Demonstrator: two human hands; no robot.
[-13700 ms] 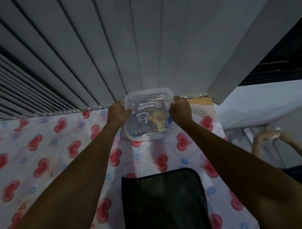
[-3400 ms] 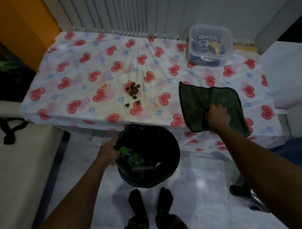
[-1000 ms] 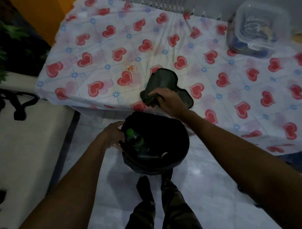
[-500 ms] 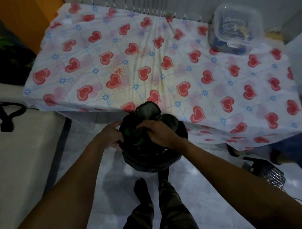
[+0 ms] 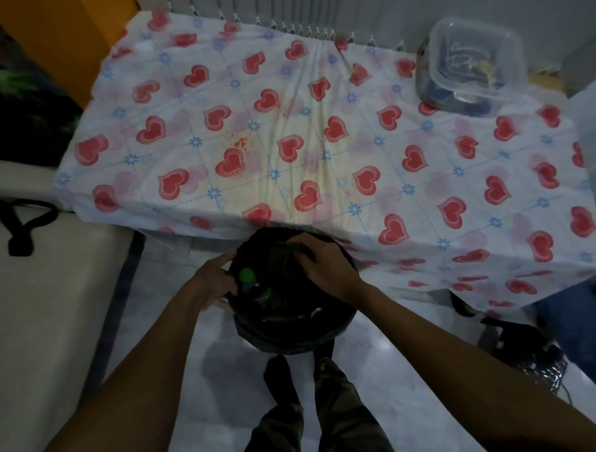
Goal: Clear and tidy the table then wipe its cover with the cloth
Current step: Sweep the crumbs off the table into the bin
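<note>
Hearts, red and puffy-looking, cover the thin white tabletop cover (image 5: 320,130), which has soft wrinkles and a yellow stain. Below its front edge sits a round black bin (image 5: 293,330). The right hand (image 5: 319,260) has its fingers curled tight around the soft dark cloth (image 5: 284,253) over the bin. The left hand (image 5: 212,279) grips the bin's rim. A clear plastic box (image 5: 470,64) with rounded corners stands at the far right corner.
</note>
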